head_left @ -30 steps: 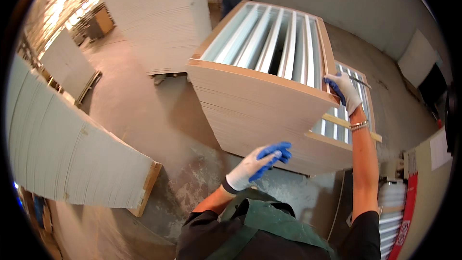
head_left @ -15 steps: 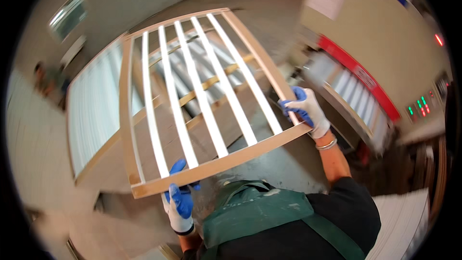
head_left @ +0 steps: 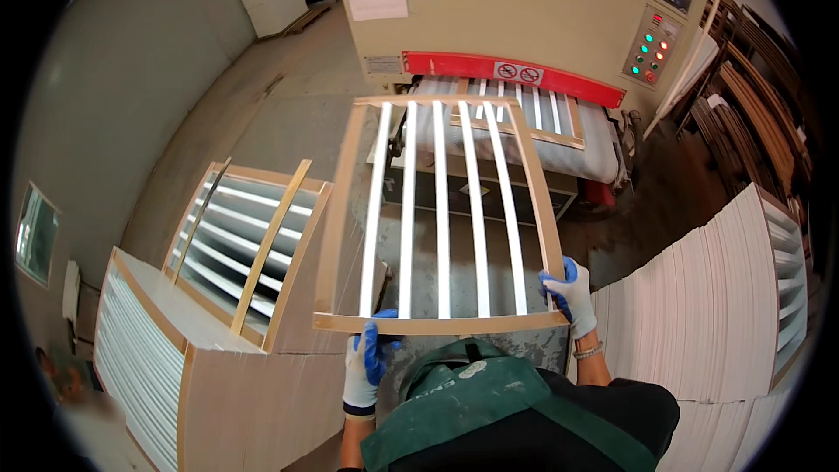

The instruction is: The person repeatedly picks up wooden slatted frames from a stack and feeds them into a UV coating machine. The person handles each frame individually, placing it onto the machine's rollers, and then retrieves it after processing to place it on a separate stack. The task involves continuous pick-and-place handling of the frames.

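Note:
I hold a slatted frame (head_left: 454,325) out in front of me, brown-edged with several white slats running away from me. My left hand (head_left: 368,367), in a white and blue glove, is closed on its near rail, left of the middle. My right hand (head_left: 572,297), gloved alike, grips the near right corner. The frame's far end overlaps the conveyor belt (head_left: 587,164) of a beige machine (head_left: 516,9) in view; whether they touch I cannot tell. Another slatted frame (head_left: 524,130) lies on that belt, partly under the red guard bar (head_left: 437,63).
Tall stacks of such frames stand at the left (head_left: 249,393) and right (head_left: 682,297). Two wooden strips (head_left: 271,245) lie across a left stack. A control panel (head_left: 651,48) is on the machine's right side. Brown boards (head_left: 760,105) are racked at the far right.
My view has turned right, toward the machine. The held frame has swung round with me and now points at the conveyor. Both hands keep hold of it.

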`<state>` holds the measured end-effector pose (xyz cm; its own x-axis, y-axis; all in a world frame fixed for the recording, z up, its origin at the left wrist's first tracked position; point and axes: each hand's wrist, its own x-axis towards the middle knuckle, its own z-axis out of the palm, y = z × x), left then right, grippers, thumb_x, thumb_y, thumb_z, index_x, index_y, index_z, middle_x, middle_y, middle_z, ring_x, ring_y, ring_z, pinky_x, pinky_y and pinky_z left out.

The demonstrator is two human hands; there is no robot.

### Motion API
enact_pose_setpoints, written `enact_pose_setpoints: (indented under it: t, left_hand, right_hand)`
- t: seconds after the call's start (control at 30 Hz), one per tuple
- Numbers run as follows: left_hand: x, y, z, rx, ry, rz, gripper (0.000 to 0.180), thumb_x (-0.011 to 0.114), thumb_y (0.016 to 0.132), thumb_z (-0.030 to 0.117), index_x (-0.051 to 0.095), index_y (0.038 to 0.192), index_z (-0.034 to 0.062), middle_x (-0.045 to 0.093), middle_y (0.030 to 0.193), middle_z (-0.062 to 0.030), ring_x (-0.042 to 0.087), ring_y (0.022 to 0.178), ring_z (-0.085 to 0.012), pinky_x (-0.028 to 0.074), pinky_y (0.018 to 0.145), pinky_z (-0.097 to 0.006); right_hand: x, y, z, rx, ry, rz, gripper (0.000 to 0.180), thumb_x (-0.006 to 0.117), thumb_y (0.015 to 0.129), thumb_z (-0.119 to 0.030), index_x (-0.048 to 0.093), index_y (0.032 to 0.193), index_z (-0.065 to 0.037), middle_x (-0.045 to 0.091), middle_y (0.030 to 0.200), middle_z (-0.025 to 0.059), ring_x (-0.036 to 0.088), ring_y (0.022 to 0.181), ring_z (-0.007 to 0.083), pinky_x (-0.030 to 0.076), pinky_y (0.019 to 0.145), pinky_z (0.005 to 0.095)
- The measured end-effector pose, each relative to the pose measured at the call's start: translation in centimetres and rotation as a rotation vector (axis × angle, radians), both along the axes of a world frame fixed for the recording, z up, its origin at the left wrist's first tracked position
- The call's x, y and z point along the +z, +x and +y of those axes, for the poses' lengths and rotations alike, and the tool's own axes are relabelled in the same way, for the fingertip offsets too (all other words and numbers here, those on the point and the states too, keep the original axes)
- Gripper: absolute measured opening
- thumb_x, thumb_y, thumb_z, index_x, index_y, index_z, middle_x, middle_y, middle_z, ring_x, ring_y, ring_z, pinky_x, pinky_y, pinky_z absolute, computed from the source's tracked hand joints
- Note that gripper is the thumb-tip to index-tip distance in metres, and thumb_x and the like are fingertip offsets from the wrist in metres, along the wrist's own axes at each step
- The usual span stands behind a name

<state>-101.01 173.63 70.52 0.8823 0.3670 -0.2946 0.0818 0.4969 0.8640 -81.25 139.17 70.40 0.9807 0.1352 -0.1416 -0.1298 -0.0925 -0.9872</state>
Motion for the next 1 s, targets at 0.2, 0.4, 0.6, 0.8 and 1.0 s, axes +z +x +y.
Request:
enact_pose_setpoints:
  t: [0.2, 0.4, 0.6, 0.8, 1.0]
  left_hand:
    - [-6.3, 4.4, -1.2, -0.238, 0.023, -0.026, 0.05, 0.05, 0.105, 0.04, 0.065, 0.12, -0.0045, 0.07, 0.095, -0.0086, 0.062, 0.082, -0.013, 0.05, 0.077, -0.026]
    - [-9.9, 8.1, -2.2, -0.37, 0.076, -0.001, 0.056, 0.044, 0.106, 0.045, 0.064, 0.123, -0.0044, 0.07, 0.097, -0.0086, 0.063, 0.086, -0.0132, 0.05, 0.081, -0.026]
    - [-11.7, 11.4, -3.7, -0.413, 0.068, -0.038, 0.056, 0.044, 0.106, 0.046, 0.064, 0.121, -0.0049, 0.069, 0.095, -0.008, 0.062, 0.085, -0.0128, 0.049, 0.079, -0.026]
    - [-13.2, 14.7, -2.6, -0.381, -0.039, -0.052, 0.053, 0.046, 0.106, 0.043, 0.063, 0.121, -0.0043, 0.067, 0.095, -0.0074, 0.06, 0.083, -0.0124, 0.048, 0.077, -0.025]
    - [-15.0, 17.9, -1.8, -0.404, -0.155, -0.045, 0.052, 0.048, 0.105, 0.044, 0.061, 0.125, -0.0027, 0.069, 0.099, -0.0077, 0.063, 0.086, -0.0128, 0.051, 0.08, -0.026]
  right_hand:
    - [-6.1, -2.6, -5.1, -0.196, -0.033, 0.023, 0.032, 0.075, 0.074, 0.003, 0.065, 0.104, 0.005, 0.067, 0.083, 0.0062, 0.064, 0.066, 0.0111, 0.056, 0.06, 0.0276]
    - [-9.8, -0.9, -7.6, -0.262, -0.146, -0.042, 0.032, 0.075, 0.075, 0.004, 0.065, 0.106, 0.004, 0.069, 0.083, 0.0081, 0.066, 0.065, 0.0135, 0.057, 0.059, 0.0271]
    - [-11.2, 2.7, -8.7, -0.249, -0.004, -0.021, 0.028, 0.073, 0.078, 0.004, 0.065, 0.105, 0.004, 0.068, 0.081, 0.0073, 0.063, 0.061, 0.0121, 0.055, 0.056, 0.0272]
    - [-14.1, 7.0, -8.2, -0.246, -0.171, -0.065, 0.032, 0.077, 0.075, -0.002, 0.066, 0.104, 0.005, 0.069, 0.084, 0.006, 0.065, 0.069, 0.0125, 0.054, 0.063, 0.028]
    - [-14.8, 11.1, -7.9, -0.186, -0.208, -0.159, 0.033, 0.078, 0.074, -0.006, 0.067, 0.103, 0.005, 0.071, 0.087, 0.0063, 0.065, 0.075, 0.0115, 0.054, 0.07, 0.0288]
